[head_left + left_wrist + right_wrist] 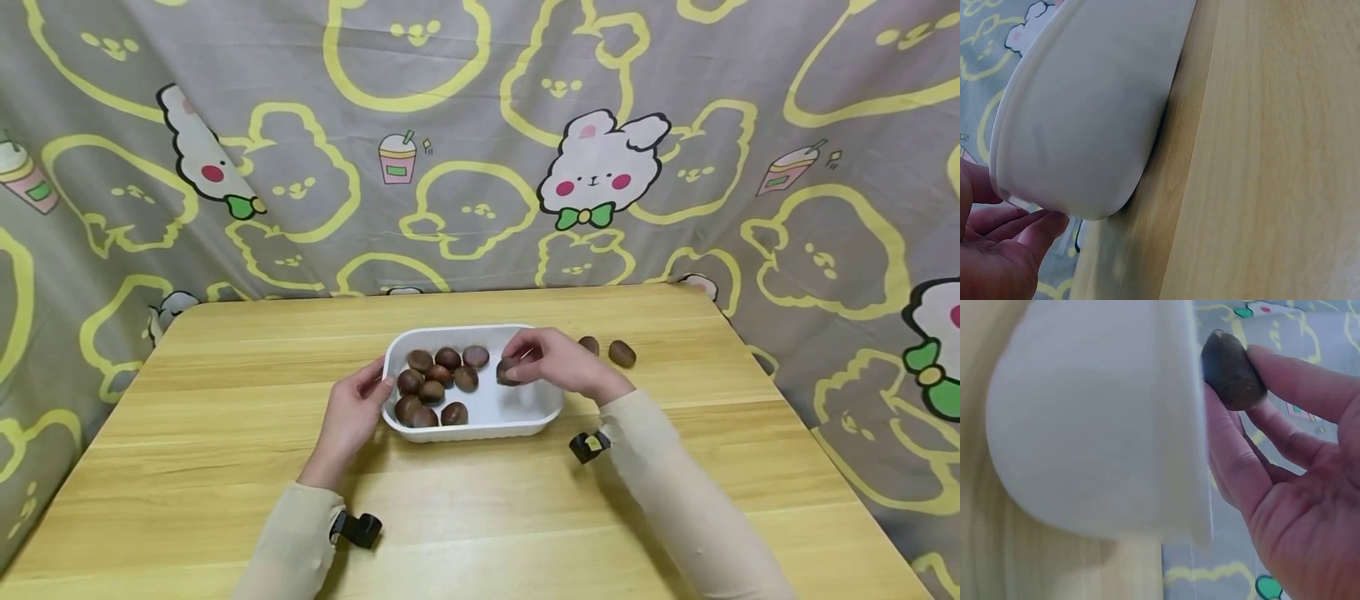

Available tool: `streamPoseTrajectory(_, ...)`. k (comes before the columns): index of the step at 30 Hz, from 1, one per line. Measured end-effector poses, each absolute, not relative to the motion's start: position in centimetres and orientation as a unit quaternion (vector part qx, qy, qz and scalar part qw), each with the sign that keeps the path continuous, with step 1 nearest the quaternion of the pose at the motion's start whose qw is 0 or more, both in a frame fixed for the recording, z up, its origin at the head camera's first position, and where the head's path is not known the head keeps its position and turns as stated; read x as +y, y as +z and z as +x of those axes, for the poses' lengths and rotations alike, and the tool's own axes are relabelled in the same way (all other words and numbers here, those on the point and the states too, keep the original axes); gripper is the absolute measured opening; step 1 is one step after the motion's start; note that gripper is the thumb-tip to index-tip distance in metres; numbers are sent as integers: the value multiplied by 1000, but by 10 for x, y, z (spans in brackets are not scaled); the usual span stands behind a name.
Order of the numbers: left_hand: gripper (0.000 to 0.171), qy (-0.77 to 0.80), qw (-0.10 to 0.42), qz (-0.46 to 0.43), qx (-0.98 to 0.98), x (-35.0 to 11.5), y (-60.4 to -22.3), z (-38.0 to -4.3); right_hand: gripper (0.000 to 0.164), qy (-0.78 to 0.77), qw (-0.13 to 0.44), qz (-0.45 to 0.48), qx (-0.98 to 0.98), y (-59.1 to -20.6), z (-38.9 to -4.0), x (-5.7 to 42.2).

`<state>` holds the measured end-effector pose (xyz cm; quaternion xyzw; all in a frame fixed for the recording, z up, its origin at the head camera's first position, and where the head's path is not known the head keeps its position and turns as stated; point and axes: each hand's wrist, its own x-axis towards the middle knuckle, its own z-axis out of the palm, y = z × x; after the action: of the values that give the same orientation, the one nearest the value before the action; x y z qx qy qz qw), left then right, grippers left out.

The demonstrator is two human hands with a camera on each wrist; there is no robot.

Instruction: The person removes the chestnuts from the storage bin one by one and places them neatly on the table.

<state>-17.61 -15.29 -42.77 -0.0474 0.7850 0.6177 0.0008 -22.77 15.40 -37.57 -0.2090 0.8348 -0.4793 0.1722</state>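
A white oblong tray stands on the table with several brown chestnuts grouped in its left half. My left hand grips the tray's left end, thumb at the rim; in the left wrist view its fingers lie against the outer wall. Over the tray's right half, my right hand pinches one chestnut between thumb and fingertips. The right wrist view shows that chestnut just above the rim line, with the tray wall beside the hand.
Two more chestnuts, one partly behind the right hand and one fully visible, lie on the wooden table right of the tray. A patterned grey curtain hangs behind the table's far edge and along its sides.
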Motion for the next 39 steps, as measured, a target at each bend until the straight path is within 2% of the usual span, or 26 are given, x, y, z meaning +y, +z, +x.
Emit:
streamPoseTrajectory(7,43,615,-5,-40,787,-154,-428,-176,28,-538,163,-159,812,-364,-234,183)
streamPoseTrajectory(14,43,614,-4,-44,788,-155,-428,-175,36,-536,129,-118,826,-361,-240,214)
streamPoseTrajectory(29,44,609,-6,-42,792,-154,-428,-176,37,-563,63,-77,820,-367,-240,284)
streamPoseTrajectory(39,44,616,-2,-41,786,-155,-429,-176,41,-598,63,4,799,-386,-240,327)
